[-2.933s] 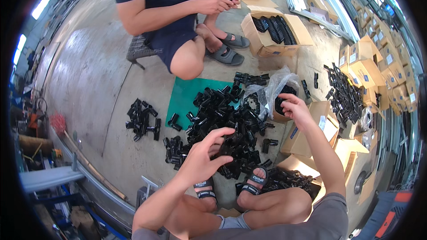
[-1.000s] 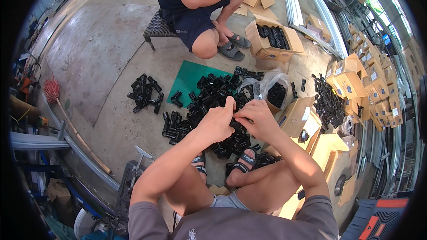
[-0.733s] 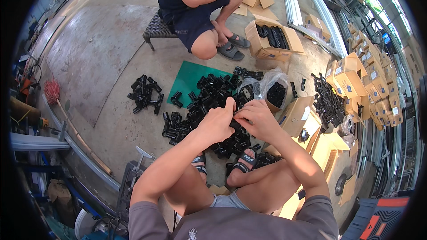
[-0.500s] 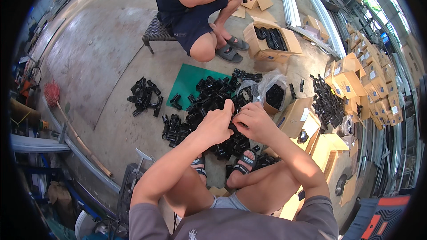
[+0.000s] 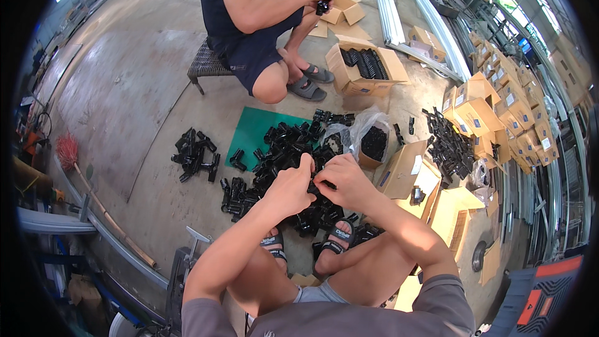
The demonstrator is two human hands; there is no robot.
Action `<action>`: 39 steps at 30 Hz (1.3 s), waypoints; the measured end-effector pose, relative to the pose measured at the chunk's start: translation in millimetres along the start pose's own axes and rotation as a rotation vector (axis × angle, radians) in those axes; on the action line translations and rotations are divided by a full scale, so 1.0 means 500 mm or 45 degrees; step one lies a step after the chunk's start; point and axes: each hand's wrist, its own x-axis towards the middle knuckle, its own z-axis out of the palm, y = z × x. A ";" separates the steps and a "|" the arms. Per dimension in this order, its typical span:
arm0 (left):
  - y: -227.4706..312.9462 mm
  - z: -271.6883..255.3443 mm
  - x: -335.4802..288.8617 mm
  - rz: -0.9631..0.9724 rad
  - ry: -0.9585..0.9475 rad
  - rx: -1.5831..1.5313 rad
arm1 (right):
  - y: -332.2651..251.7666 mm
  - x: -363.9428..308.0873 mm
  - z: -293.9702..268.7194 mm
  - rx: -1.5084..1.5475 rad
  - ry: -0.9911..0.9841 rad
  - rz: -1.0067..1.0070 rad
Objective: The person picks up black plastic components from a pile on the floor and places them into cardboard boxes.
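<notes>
My left hand (image 5: pixel 291 188) is closed, with its thumb up, above a heap of black tubular fittings (image 5: pixel 284 143) on the floor. Close beside it, a small gap apart, my right hand (image 5: pixel 344 181) has its fingers bent into a pinch. Whatever sits in the two hands is dark or hidden and blends into the heap behind. Many fittings look like short T-shaped pipe pieces. Part of the heap lies on a green sheet (image 5: pixel 240 132), and a smaller group of black fittings (image 5: pixel 196 155) lies to its left.
Across from me a co-worker (image 5: pixel 249 9) on a low stool (image 5: pixel 209 65) handles a black piece. An open carton (image 5: pixel 368 84) of black parts stands there. Right are a plastic-lined box (image 5: pixel 374 143), loose black parts (image 5: pixel 450 146) and stacked cartons (image 5: pixel 518 109). A broom (image 5: pixel 109 209) lies left.
My view has tilted, so the surroundings sit further left and, around the heap, lower. Both hands stay together over the heap in nearly the same pose. The co-worker still handles the black piece.
</notes>
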 end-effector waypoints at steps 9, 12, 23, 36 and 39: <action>-0.004 0.004 -0.002 0.046 0.039 -0.021 | -0.005 -0.001 -0.004 0.026 -0.005 0.005; -0.003 0.003 -0.003 0.050 0.041 -0.020 | -0.007 -0.001 -0.005 0.019 0.000 0.002; -0.003 0.010 -0.002 0.101 0.007 0.003 | -0.002 -0.011 -0.006 0.109 -0.091 0.152; -0.012 0.006 0.001 0.083 0.045 -0.003 | -0.001 -0.010 0.011 -0.094 0.110 -0.033; -0.008 0.004 -0.002 0.052 0.024 0.017 | -0.006 -0.010 0.002 -0.043 0.035 0.019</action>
